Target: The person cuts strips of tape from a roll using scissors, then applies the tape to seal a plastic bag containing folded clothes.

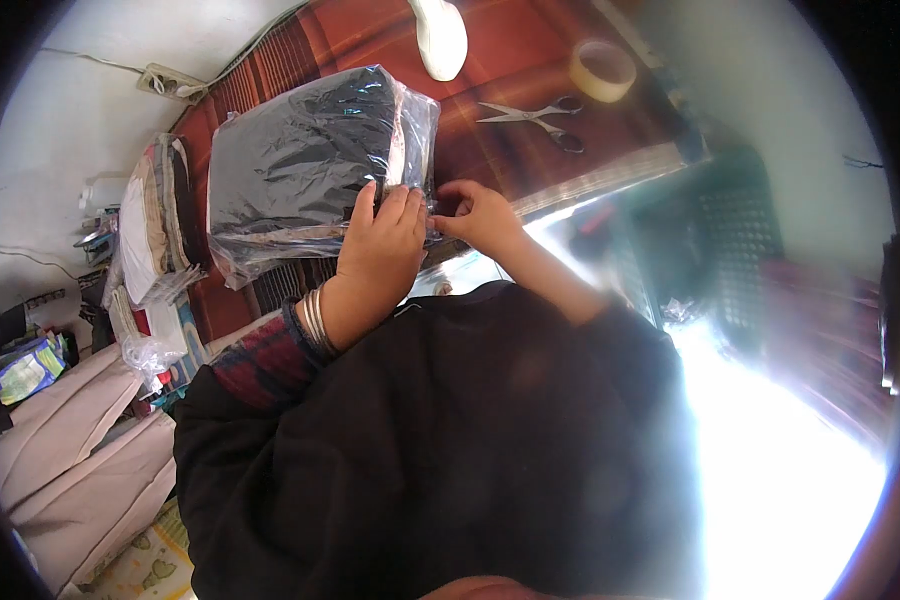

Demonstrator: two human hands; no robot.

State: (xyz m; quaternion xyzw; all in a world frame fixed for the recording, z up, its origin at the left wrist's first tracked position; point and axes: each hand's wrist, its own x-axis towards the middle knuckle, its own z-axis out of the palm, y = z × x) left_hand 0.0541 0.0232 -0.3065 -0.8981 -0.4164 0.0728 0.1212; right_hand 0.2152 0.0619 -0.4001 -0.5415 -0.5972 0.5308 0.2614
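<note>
A dark bundle in clear plastic wrap (pixel 300 150) lies on the red checked cloth (pixel 510 70). My left hand (pixel 385 240), with bangles at the wrist, rests on the near right corner of the bundle, its fingers pressed against the plastic. Just right of it, my right hand (pixel 475 218) has thumb and index finger curled together at the package's edge. What lies between those fingertips is too small to make out. Open-bladed scissors (pixel 535 117) and a roll of tape (pixel 603 70) are on the cloth to the right of the bundle.
A white rounded object (pixel 441 45) stands at the top of the cloth. Folded textiles (pixel 155 220) are stacked left of the bundle. A wall socket (pixel 168 83) with cables is at the upper left. A green perforated basket (pixel 735 235) stands at the right.
</note>
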